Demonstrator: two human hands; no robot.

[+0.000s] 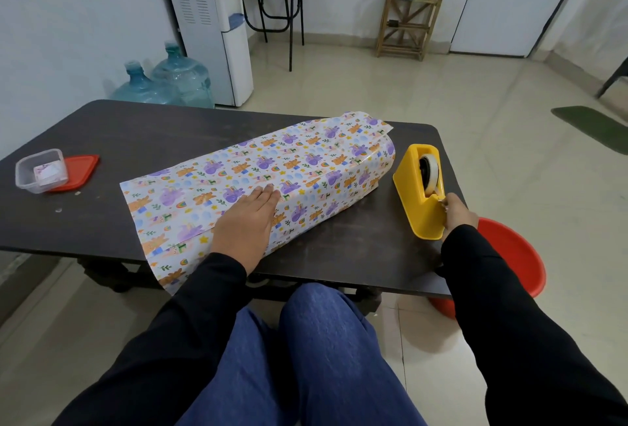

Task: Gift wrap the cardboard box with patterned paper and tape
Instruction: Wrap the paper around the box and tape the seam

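The patterned paper (306,167), white with purple and orange cartoon animals, is wrapped round the box and lies diagonally across the dark table (102,140); the cardboard itself is hidden under it. My left hand (248,221) presses flat on the paper's overlapping edge, fingers straight. To the right stands a yellow tape dispenser (419,187) holding a roll of tape (429,167). My right hand (457,213) is at the dispenser's near end, fingertips pinching the tape end at the cutter.
A clear plastic container (40,170) sits beside its red lid (76,172) at the table's left end. A red basin (509,255) sits on the floor at the right. Water bottles (170,82) and a water dispenser (210,24) stand behind the table.
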